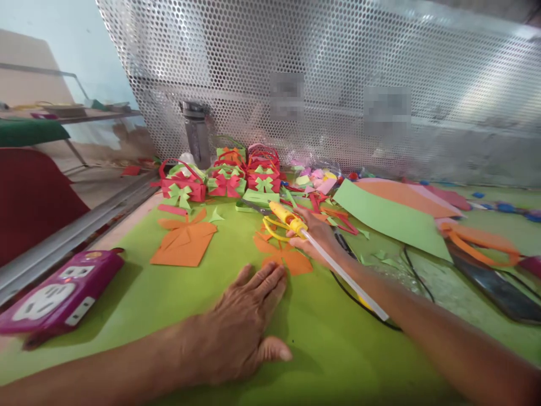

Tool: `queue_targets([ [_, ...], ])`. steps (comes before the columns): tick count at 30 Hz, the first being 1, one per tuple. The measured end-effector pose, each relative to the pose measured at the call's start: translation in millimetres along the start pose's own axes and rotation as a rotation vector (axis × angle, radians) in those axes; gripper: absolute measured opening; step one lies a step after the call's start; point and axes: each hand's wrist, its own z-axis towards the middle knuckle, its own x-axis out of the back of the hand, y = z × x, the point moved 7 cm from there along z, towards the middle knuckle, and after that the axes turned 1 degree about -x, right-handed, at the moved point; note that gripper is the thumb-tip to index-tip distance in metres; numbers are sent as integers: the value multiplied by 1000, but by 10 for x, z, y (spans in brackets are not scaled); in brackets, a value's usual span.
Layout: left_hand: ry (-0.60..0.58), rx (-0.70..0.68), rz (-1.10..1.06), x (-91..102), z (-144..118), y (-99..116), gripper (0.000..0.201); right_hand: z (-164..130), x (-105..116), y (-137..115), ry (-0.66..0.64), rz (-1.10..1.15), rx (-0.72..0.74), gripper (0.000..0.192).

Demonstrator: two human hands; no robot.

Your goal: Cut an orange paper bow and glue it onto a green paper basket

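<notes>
My left hand [249, 316] lies flat on the green tabletop [338, 361] with its fingers stretched out. Its fingertips reach the lower edge of an orange paper cutout [293, 260] shaped like petals. In my right hand [319, 237] is a yellow hot glue gun [293, 219], nozzle pointing away and to the left, above that cutout. A long, translucent glue stick [344, 273] sticks out of its back. To the left lies a flat orange paper piece [186, 248] with a bow-like top. Scissors [256, 207] lie partly hidden beyond the glue gun.
Small paper baskets [264, 179] with bows stand at the back beside a grey bottle [196, 132]. A purple power strip [63, 296] sits at left. Coloured paper sheets [389, 220], a dark phone [494, 282] and a black cable [355, 301] are at right. Perforated metal [253, 51] rises behind.
</notes>
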Motion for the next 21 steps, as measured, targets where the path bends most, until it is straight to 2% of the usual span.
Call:
queue_targets([
  [6, 75, -24, 28, -9, -19, -16, 93, 41, -29, 25, -18, -65, -23, 62],
  [9, 71, -17, 37, -36, -9, -23, 95, 52, -37, 47, -16, -72, -17, 62],
  [12, 126, -24, 57, -25, -24, -29, 94, 49, -19, 52, -7, -68, -8, 60],
  [17, 209, -71, 91, 10, -165, -33, 82, 53, 17, 69, -9, -32, -6, 59],
  [21, 277, -81, 144, 61, -333, -61, 86, 66, 7, 108, -22, -3, -7, 57],
])
